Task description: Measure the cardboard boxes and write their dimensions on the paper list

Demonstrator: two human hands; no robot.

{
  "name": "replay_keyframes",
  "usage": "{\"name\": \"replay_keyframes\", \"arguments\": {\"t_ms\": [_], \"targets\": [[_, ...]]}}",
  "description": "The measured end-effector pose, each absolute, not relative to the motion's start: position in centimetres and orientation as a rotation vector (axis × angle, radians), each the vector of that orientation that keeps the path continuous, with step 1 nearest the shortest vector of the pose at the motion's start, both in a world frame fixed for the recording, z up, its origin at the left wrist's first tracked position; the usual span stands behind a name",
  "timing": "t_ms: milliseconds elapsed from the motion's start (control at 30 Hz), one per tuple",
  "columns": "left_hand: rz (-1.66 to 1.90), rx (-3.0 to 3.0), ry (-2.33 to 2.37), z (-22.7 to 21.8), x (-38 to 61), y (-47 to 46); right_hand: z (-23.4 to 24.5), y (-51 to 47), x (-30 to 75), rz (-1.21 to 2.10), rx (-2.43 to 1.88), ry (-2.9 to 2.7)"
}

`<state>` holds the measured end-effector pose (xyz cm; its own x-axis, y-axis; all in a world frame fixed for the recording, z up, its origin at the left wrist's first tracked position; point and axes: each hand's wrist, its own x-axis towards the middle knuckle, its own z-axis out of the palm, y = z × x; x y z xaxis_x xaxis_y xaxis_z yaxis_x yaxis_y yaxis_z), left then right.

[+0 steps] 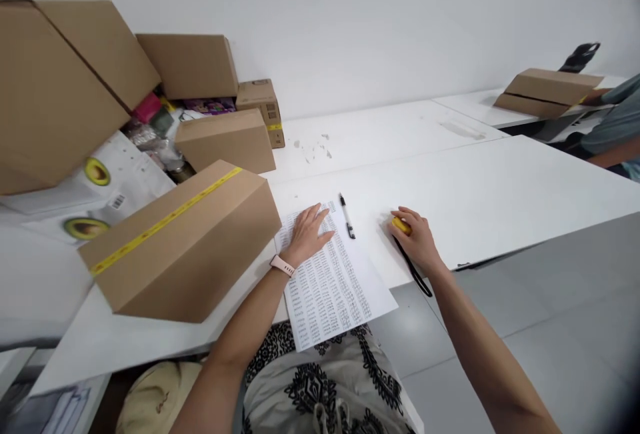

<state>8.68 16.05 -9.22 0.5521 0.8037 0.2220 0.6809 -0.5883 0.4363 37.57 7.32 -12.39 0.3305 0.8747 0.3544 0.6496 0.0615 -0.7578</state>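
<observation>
Sheet [330,287]: lay print side up on the white surface [475,181] and overhung its near edge above the lap. Carried dense rows of small print, too fine to read.

Left hand [307,234]: rested palm down on the far left part of the sheet, fingers spread and released, grasping nothing. Wore a pale band [283,265] at the wrist.

Pen [347,216]: lay at the far right corner of the sheet, just beside the left fingertips, touched by neither hand.

Right hand [419,242]: sat on the surface to the right of the sheet, apart from it. Curled over a yellow tool [401,225] and seemed clenched on it; hid most of it, so could not tell its kind.

Strap [414,271]: black, trailed from under the right hand to the near edge and hung over it.

Box [185,247]: stood left of the sheet, sealed with yellow tape, set askew, one corner just beside the left hand.

More boxes [220,137]: crowded behind it, against the wall.

Far right: another person's arm [617,147], beside a flat box [550,91] on a separate surface.
</observation>
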Motion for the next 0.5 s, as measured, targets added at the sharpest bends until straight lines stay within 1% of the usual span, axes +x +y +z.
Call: {"name": "replay_keyframes", "arguments": {"t_ms": [67, 133, 200, 267, 367, 433, 500], "targets": [[0.838, 2.384, 1.152, -7.4, 7.9, 13.9, -10.3, 6.9, 36.0, 0.550, -1.515, -1.106], [1.040, 2.231, 1.021, -5.3, 6.8, 10.5, -7.4, 6.0, 33.4, 0.877, -1.247, -0.891], [1.132, 1.971, 0.949, -3.6, 5.8, 6.7, -4.6, 4.7, 29.9, 1.146, -0.963, -0.822], [1.146, 1.570, 0.864, -2.4, 4.8, 3.2, -2.7, 3.5, 26.0, 1.251, -0.784, -0.924], [1.069, 1.000, 0.695, -1.8, 3.3, -0.6, -1.5, 1.9, 20.5, 1.146, -0.746, -1.286], [1.081, 0.754, 0.664, -1.9, 2.0, -2.3, -1.6, 0.9, 17.5, 0.968, -0.730, -1.667], [1.166, 0.619, 0.728, -2.2, 0.6, -3.7, -1.9, -0.1, 15.2, 0.755, -0.645, -2.036]]}}
